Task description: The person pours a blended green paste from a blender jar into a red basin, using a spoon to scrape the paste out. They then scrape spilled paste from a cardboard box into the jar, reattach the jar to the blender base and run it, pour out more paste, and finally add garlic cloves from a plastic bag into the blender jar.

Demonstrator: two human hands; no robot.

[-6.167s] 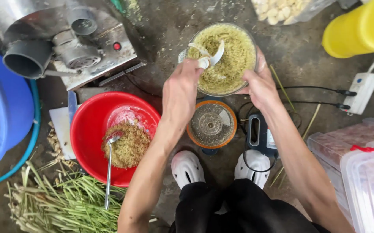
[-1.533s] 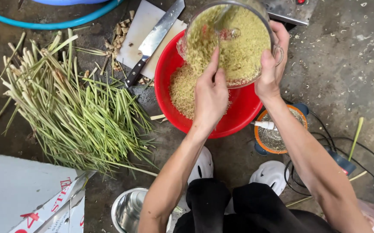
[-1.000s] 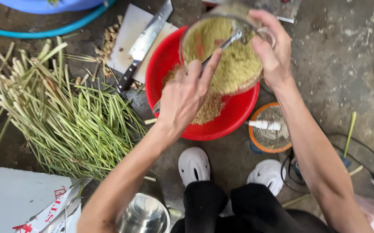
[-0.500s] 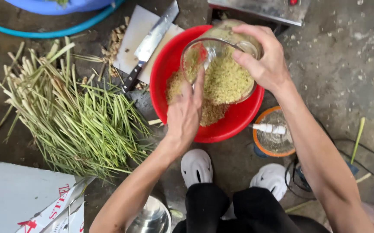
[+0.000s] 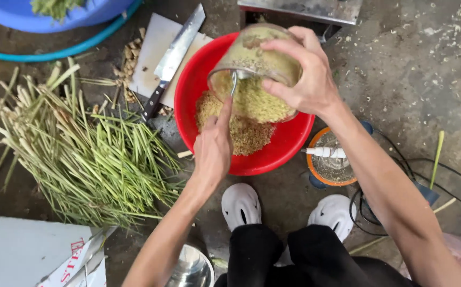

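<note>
Right hand [image 5: 300, 74] has its fingers wrapped over the side of a clear blender jar [image 5: 254, 64], tipping it mouth-down over the red basin [image 5: 289, 143]. Left hand [image 5: 213, 146] is curled around the handle of a metal spoon [image 5: 233, 85], which pokes up into the jar's mouth. A yellow-green ground mash [image 5: 251, 101] is spilling out of the jar onto the pile already sitting in the basin.

Just left of the basin there's a white cutting board [image 5: 153, 58] with a big knife [image 5: 174, 58] lying across it, handle pointing down. Further left on the concrete floor is a big heap of lemongrass stalks [image 5: 86, 154]. To the right of the basin, an orange-rimmed blender lid or base [image 5: 330, 165] sits beside the person's white shoes [image 5: 241, 204]. A blue tub [image 5: 81, 13] sits at the top left.
</note>
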